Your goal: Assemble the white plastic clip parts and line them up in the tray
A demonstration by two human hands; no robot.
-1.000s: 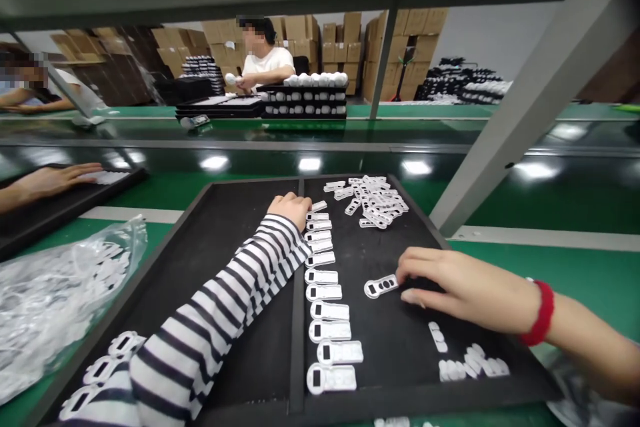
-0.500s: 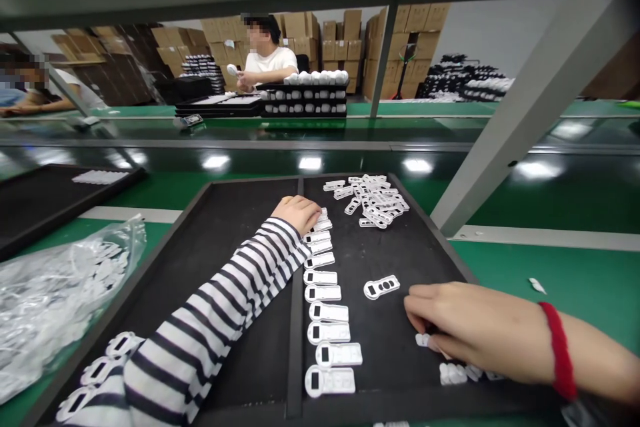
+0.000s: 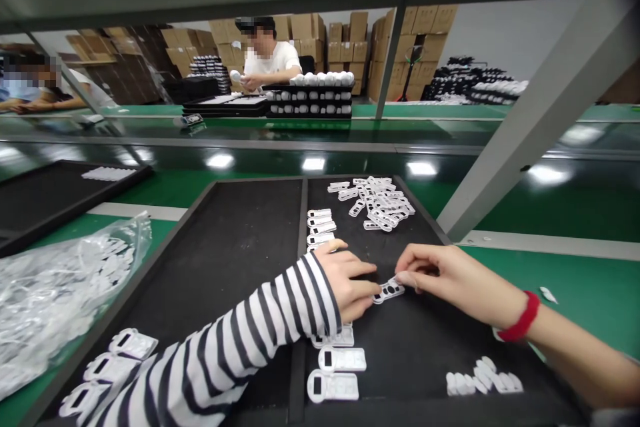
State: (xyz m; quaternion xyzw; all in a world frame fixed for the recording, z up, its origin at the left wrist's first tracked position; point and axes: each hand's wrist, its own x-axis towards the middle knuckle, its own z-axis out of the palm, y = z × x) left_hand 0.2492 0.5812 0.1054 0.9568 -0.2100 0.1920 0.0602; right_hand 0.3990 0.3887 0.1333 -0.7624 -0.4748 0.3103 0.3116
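A white plastic remote-control faceplate (image 3: 391, 291) with dark holes lies on the black tray, between my hands. My left hand (image 3: 349, 286), in a striped sleeve, has its fingers spread, their tips touching the faceplate's left end. At its right end my right hand (image 3: 435, 268) pinches a small white plastic piece, mostly covered by the fingers. A column of white faceplates with buttons fitted (image 3: 343, 359) runs along the tray's divider, partly hidden under my left hand and sleeve. Small white pieces (image 3: 483, 377) lie in a group at the tray's lower right.
Loose faceplates (image 3: 383, 204) are heaped at the tray's far right. More faceplates (image 3: 113, 367) sit at its lower left. A clear bag of white parts (image 3: 65, 300) is beside the tray (image 3: 240, 227). A slanted metal post (image 3: 520, 107) rises at right. A co-worker (image 3: 273, 60) sits across the line.
My left hand has come from the far end of the column toward me and right, onto the loose faceplate. My right hand has moved up and left from the small pieces to the same faceplate.
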